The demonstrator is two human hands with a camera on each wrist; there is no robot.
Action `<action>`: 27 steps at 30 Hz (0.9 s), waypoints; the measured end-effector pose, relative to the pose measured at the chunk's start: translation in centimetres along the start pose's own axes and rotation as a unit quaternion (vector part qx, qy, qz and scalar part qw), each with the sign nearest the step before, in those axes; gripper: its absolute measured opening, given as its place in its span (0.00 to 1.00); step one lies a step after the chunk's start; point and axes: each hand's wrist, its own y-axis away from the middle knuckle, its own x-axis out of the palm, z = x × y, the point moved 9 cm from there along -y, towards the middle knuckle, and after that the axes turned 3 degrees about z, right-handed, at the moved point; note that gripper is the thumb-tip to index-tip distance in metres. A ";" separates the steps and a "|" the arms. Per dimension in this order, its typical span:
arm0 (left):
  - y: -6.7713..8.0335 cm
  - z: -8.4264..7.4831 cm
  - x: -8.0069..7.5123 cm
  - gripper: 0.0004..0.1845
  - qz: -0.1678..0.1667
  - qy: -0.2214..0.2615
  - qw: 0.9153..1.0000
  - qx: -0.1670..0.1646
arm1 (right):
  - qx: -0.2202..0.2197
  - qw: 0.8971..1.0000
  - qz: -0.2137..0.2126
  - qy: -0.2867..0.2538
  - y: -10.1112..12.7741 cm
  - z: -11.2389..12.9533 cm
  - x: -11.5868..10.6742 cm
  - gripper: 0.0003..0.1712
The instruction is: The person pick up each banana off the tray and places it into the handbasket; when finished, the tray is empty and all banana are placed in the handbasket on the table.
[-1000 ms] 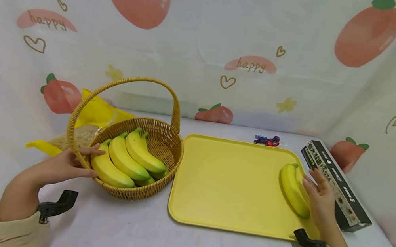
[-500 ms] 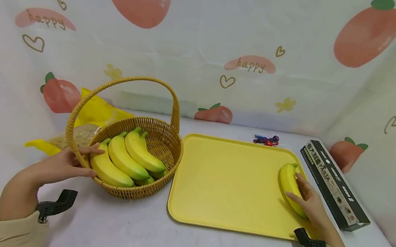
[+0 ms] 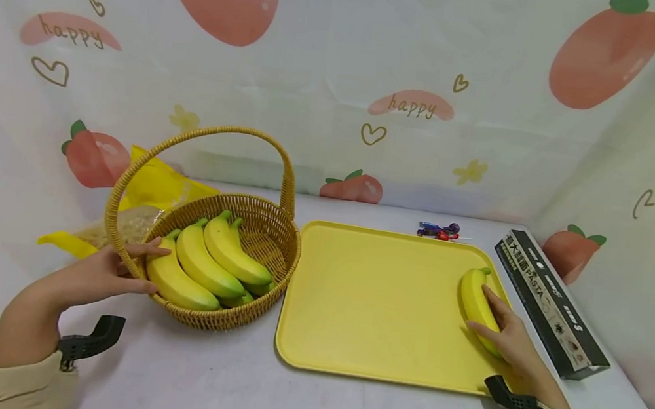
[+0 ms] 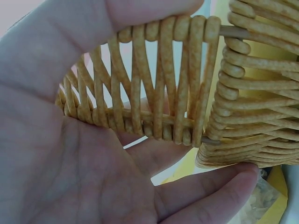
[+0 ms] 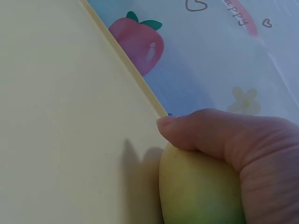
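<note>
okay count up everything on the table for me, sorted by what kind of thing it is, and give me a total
Bananas: 5, four visible in the basket, one on the tray under the right hand
Wicker basket: 1, held by the left hand
Yellow tray: 1
Pasta box: 1
Yellow bag: 1
Cluster of small wrapped sweets: 1, too small to count singly
Total: 10

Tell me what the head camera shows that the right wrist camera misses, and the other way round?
Only the head view shows the basket of bananas, the left hand gripping its rim, the pasta box and the sweets. Only the right wrist view shows, close up, a fingertip curled over the banana's end. Both share the right hand gripping a banana on the tray.
</note>
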 end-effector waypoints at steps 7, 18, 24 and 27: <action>-0.1 0.2 0.0 0.33 -0.001 0.004 1.000 0.003 | 0.019 1.000 0.009 0.015 0.0 0.0 0.0 0.46; -0.1 0.2 0.0 0.33 0.004 0.001 1.000 0.007 | -0.055 0.998 0.008 0.028 -0.3 4.3 0.1 0.43; -0.1 0.0 0.1 0.33 0.007 0.004 1.000 0.005 | -0.091 0.995 0.036 0.018 -0.5 6.9 1.4 0.41; -0.1 -0.1 0.1 0.33 0.006 0.005 1.000 0.006 | -0.109 0.993 0.043 0.019 -0.7 8.0 1.6 0.40</action>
